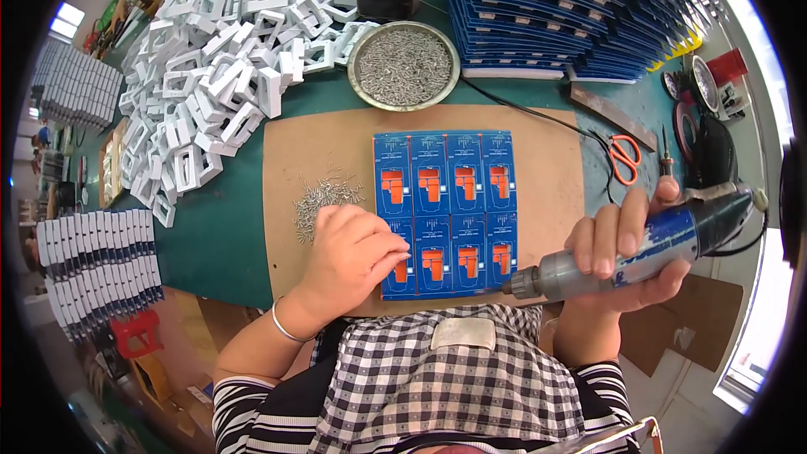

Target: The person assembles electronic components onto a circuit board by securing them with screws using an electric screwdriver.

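A blue panel of printed boards with orange parts lies on a brown board in front of me. My left hand is closed in a pinch over the panel's lower left corner; what its fingertips hold, if anything, is too small to make out. Beside that hand is a loose pile of small metal screws. My right hand is wrapped round a grey and blue electric screwdriver, held roughly level. Its nose points left, at the panel's lower right corner; the bit cannot be made out.
A round metal bowl of screws stands behind the panel. White plastic frames are heaped at the far left, and blue panels are stacked at the far right. Orange-handled scissors and a metal bar lie near a black cable.
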`<action>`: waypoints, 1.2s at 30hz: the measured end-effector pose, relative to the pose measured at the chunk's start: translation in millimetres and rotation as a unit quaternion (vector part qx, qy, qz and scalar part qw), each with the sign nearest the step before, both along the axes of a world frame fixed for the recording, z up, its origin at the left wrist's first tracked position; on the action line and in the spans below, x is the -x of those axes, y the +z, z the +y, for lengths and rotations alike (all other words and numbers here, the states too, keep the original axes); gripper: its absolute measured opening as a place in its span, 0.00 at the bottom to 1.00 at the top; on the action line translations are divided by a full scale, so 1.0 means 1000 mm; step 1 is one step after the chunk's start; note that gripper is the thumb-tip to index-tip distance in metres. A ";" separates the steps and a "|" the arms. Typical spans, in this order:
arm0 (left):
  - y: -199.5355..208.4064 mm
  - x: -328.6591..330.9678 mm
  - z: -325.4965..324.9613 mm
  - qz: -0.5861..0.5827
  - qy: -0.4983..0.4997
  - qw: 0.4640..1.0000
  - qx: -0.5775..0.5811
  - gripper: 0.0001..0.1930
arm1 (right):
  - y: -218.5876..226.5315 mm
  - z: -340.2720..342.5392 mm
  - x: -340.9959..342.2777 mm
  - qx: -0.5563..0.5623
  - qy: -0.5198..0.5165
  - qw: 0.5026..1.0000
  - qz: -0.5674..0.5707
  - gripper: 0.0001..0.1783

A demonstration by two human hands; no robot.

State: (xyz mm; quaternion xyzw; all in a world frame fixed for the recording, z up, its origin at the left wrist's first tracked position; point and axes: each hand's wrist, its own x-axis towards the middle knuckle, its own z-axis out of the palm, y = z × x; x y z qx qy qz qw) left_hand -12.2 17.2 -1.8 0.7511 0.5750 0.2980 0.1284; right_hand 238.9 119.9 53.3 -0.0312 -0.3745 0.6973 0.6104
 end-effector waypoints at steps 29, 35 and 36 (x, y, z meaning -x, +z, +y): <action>-0.011 -0.003 0.002 -0.017 0.003 1.000 -0.010 0.08 | -0.008 -0.017 0.054 -0.124 0.113 0.977 -0.129 0.37; -0.014 0.000 0.003 -0.033 -0.008 0.999 -0.015 0.08 | -0.006 -0.018 0.061 -0.110 0.129 0.970 -0.173 0.37; -0.015 0.000 0.003 -0.034 -0.009 0.999 -0.014 0.08 | -0.008 -0.016 0.062 -0.127 0.130 0.969 -0.166 0.37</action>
